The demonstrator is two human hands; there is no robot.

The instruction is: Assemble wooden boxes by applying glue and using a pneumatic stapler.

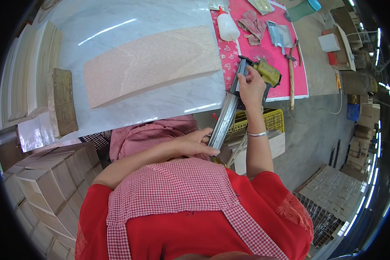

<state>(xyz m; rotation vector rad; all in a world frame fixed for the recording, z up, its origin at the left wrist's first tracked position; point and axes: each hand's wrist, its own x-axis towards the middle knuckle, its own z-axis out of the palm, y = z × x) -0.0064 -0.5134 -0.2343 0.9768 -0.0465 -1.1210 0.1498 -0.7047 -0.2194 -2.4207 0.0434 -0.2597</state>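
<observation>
A nail gun with a yellow-green body lies at the right front edge of the table, on the pink sheet. Its long metal magazine slants down toward me, past the table edge. My left hand is closed around the magazine's near end. Higher up, my right hand is closed at the magazine beside the gun's body, its fingers bent over the metal; whether a small piece is between them I cannot tell. A curved pale wooden panel block lies on the table to the left of the gun.
On the pink sheet are a white glue bottle, a rag and a hammer. Stacked boards and a worn wooden block line the left side. A yellow crate stands below; wooden boxes are at lower left.
</observation>
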